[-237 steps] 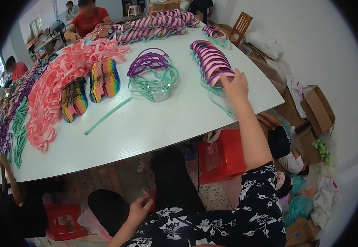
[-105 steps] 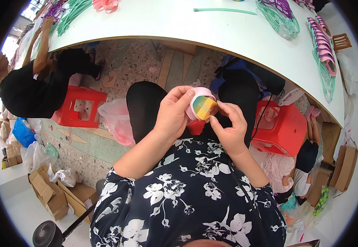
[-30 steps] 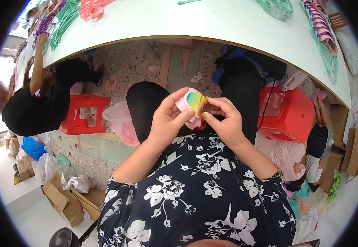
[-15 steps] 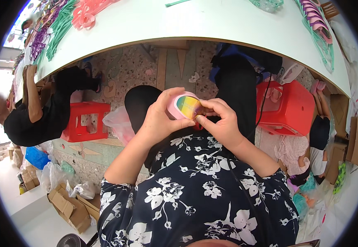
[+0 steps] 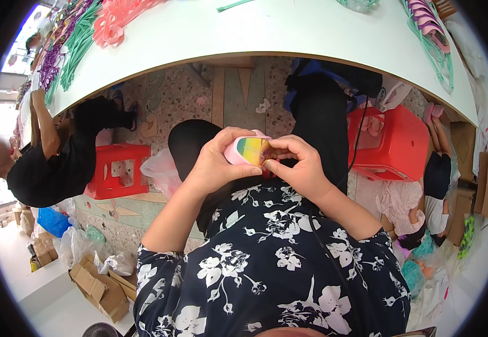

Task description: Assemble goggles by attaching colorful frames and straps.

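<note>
Above my lap I hold a pink-rimmed oval piece [image 5: 233, 153] with a shiny green-and-yellow face; its exact kind is hard to tell. My left hand [image 5: 216, 162] is closed round its left side, fingers behind the rim and thumb along the lower edge. At its right end, my right hand [image 5: 300, 164] pinches with thumb and forefinger a thin, see-through brownish edge [image 5: 266, 151] beside the face. Whether that edge is a loose film or part of the piece I cannot make out.
A white table [image 5: 199, 33] curves ahead, bearing coral straps [image 5: 109, 25] and green straps [image 5: 81, 48]. Red stools stand left [image 5: 117, 168] and right [image 5: 393, 143]. A person in black [image 5: 53, 151] sits at the left, another person [image 5: 437, 168] at the right. Cardboard boxes [image 5: 100, 286] lie lower left.
The oval piece has tilted slightly in my hands, and its coloured face shows different reflections. My right fingertips have shifted a little at its right end. Both hands keep their hold.
</note>
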A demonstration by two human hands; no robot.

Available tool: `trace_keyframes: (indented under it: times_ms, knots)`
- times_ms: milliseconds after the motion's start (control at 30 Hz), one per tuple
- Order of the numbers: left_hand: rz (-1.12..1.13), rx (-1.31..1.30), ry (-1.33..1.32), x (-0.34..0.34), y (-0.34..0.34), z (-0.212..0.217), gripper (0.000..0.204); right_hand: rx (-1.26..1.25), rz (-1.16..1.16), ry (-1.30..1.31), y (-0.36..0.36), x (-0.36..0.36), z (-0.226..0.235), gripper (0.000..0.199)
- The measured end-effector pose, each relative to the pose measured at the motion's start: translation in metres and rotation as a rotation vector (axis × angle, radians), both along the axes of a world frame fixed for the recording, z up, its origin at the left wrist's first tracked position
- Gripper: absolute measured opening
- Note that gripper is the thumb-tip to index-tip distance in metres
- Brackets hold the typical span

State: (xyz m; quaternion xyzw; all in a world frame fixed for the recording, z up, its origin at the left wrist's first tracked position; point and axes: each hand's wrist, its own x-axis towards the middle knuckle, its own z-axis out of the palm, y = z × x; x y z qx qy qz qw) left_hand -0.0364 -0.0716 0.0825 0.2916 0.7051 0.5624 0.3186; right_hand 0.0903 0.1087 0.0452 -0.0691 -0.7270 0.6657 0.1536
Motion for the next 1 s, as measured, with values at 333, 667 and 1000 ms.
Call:
trace_keyframes:
  times_ms: [333,667,1000]
  knots:
    - [-0.097,-0.071,-0.053,-0.009,0.006,0.017,0.06,0.102,0.065,-0.033,0.004,0.001,0.003,0.036]
    - [-0.003,0.107,-0.171,0.007,-0.007,-0.01,0.061,0.174,0.141,-0.111,0.022,-0.001,0.015,0.033]
    - [-0.016,0.246,-0.247,0.011,-0.014,0.002,0.064,-0.627,0.363,-0.231,0.023,0.0,0.015,0.031]
